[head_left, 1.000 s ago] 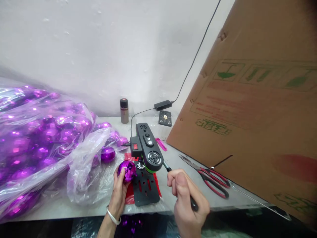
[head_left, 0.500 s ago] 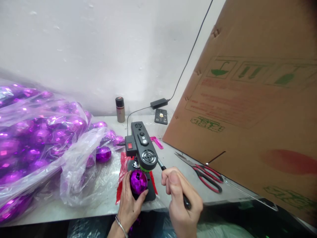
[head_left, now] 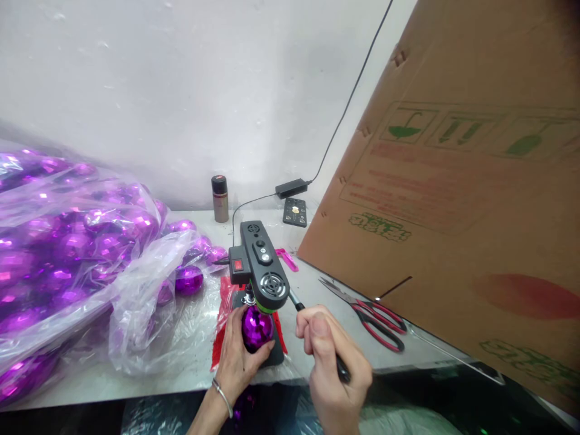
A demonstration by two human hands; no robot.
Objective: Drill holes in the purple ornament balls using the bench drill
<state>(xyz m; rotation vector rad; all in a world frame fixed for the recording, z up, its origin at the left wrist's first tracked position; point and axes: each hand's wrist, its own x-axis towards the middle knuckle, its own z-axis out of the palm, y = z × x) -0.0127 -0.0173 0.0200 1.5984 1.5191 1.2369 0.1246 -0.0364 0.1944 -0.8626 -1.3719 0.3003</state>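
Note:
My left hand (head_left: 239, 356) is wrapped round a purple faceted ball (head_left: 256, 328), holding it on the black base plate under the head of a small black press machine (head_left: 259, 267) with a red switch. My right hand (head_left: 333, 359) is closed in a fist round the machine's black lever handle (head_left: 317, 336), just right of the ball. The lower part of the ball is hidden by my fingers.
A large clear plastic bag (head_left: 77, 260) of several purple balls fills the left of the table. Red-handled scissors (head_left: 376, 314) lie to the right, beside a big leaning cardboard box (head_left: 457, 199). A small bottle (head_left: 220, 199), a power adapter (head_left: 290, 188) and its cable sit at the back.
My left hand has carried the purple ball from the left of the machine to under its head on the base plate. My right hand has stayed on the lever.

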